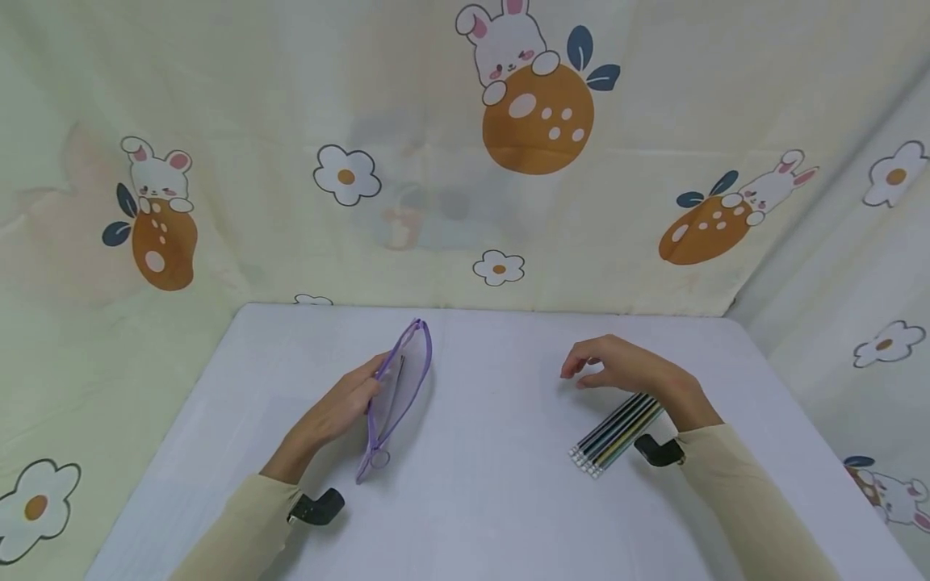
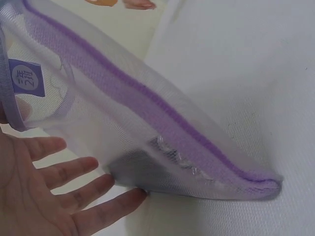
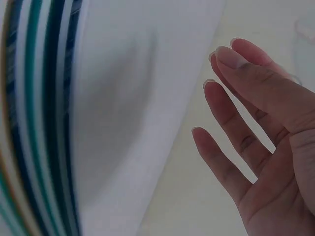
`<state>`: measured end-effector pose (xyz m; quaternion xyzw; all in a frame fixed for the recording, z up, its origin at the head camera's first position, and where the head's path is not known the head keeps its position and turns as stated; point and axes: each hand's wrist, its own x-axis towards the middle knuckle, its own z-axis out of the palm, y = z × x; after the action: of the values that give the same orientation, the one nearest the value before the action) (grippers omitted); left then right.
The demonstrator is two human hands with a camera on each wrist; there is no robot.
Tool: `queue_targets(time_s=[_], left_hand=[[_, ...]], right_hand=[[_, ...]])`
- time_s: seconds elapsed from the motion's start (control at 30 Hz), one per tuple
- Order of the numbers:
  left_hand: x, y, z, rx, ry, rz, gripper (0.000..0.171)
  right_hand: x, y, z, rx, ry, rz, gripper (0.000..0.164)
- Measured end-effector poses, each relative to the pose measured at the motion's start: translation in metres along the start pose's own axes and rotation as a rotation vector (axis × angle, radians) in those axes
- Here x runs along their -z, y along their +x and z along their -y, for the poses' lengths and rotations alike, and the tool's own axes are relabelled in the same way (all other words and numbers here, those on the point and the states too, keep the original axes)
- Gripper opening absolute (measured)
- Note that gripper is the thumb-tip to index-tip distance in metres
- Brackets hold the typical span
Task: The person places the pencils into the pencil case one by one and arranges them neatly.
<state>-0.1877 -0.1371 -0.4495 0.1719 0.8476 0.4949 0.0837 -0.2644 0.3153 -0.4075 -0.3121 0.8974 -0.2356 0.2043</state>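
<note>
My left hand (image 1: 352,399) holds a sheer mesh pouch (image 1: 407,395) with purple edging at its near side, the pouch standing on edge on the table. In the left wrist view, the fingers of the left hand (image 2: 64,191) spread along the mesh of the pouch (image 2: 128,132). A few thin, dark sticks with clear ends show through the mesh near its bottom. My right hand (image 1: 625,367) hovers with loosely bent fingers and nothing in them, just beyond a row of striped pencils (image 1: 613,436). The right wrist view shows those pencils (image 3: 42,113) blurred beside the hand (image 3: 266,142).
A white table (image 1: 494,484) lies under both hands. Behind it hangs a cream curtain (image 1: 407,97) printed with rabbits and flowers. A purple tag (image 2: 27,78) is fixed to the pouch's end. Each wrist carries a small black camera (image 1: 318,508).
</note>
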Motion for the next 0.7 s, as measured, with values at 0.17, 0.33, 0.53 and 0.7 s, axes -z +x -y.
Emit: queue_targets(time_s=[0.17, 0.33, 0.53, 0.7], left_hand=[[0.001, -0.001, 0.001, 0.008, -0.001, -0.003, 0.062], [0.001, -0.001, 0.001, 0.012, 0.008, 0.002, 0.062], [0.0, -0.001, 0.002, 0.017, 0.01, 0.0, 0.062], [0.0, -0.002, 0.002, 0.019, 0.004, 0.0, 0.063]], right_hand=[[-0.002, -0.013, -0.021, -0.036, 0.008, -0.009, 0.023], [-0.002, -0.023, -0.036, -0.074, 0.009, -0.029, 0.023], [-0.002, -0.032, -0.048, -0.134, 0.017, -0.03, 0.023], [-0.003, -0.037, -0.057, -0.151, 0.02, -0.022, 0.024]])
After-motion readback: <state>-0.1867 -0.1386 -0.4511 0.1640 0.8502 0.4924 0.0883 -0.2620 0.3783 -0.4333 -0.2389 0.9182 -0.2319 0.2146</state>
